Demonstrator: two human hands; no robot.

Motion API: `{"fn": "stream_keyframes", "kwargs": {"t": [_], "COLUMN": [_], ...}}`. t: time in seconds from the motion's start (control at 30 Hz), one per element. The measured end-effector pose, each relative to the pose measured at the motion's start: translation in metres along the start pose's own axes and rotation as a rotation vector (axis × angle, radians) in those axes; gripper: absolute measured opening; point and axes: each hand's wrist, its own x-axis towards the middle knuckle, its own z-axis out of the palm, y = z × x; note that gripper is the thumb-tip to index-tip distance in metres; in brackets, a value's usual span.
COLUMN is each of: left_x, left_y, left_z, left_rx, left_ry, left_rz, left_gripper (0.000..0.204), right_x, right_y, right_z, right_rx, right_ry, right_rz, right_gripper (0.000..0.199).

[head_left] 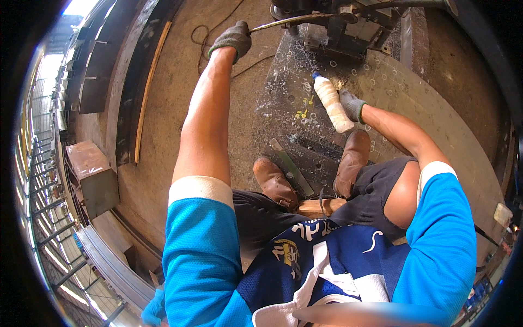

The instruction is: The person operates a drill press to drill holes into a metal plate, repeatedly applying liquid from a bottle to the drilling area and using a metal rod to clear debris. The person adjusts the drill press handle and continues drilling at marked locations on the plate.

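Note:
My left hand [232, 41], in a grey glove, is closed round the end of a long metal lever [297, 20]. The lever runs to the right into a dark machine [348, 32] at the top of the view. In my gloved right hand [353, 106] is a plastic bottle [331, 101] wrapped in beige tape. Its blue cap is tilted up toward the machine's base, and its bottom end is near my right boot [352, 158]. Below the machine lies a dark steel plate [278, 98] with metal chips, drawn white circles and yellow marks.
A flat metal strip [291, 166] lies between my boots. To the right extends a wide curved plate [436, 120]. A thin cable [202, 41] loops over the floor. Dark steel beams [122, 71], a wooden strip [151, 92] and a metal box [92, 177] stand at the left.

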Motion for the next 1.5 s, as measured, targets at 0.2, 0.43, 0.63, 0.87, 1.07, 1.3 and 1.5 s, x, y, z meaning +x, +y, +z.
{"fn": "stream_keyframes", "kwargs": {"t": [0.2,0.43,0.63,0.87,1.07,1.3,1.5], "left_x": [-0.007,-0.014,-0.014,-0.012,-0.01,-0.01,-0.003], "left_y": [0.003,0.006,0.013,0.014,0.015,0.014,0.017], "left_z": [-0.001,-0.006,-0.012,-0.01,-0.005,-0.003,0.003], "left_rx": [-0.032,-0.037,-0.034,-0.026,-0.028,-0.022,-0.044], "left_ry": [0.037,-0.02,-0.02,-0.026,-0.016,-0.024,-0.039], "left_rz": [0.0,-0.022,-0.016,-0.017,-0.031,-0.018,-0.018], "left_gripper": [0.03,0.031,0.03,0.031,0.031,0.031,0.031], "right_x": [-0.021,-0.008,-0.023,-0.014,0.006,-0.016,0.017], "right_y": [-0.011,-0.007,-0.011,-0.001,0.013,-0.007,0.003], "right_z": [0.002,0.005,-0.004,-0.01,-0.007,-0.006,0.003], "right_rx": [0.444,0.153,0.028,-0.384,-0.048,0.154,0.271], "right_ry": [-0.142,-0.149,-0.042,-0.001,-0.05,-0.126,-0.181], "right_rz": [0.001,-0.012,0.086,-0.149,-0.051,-0.249,-0.185], "right_gripper": [0.037,0.043,0.055,0.052,0.041,0.039,0.049]}}
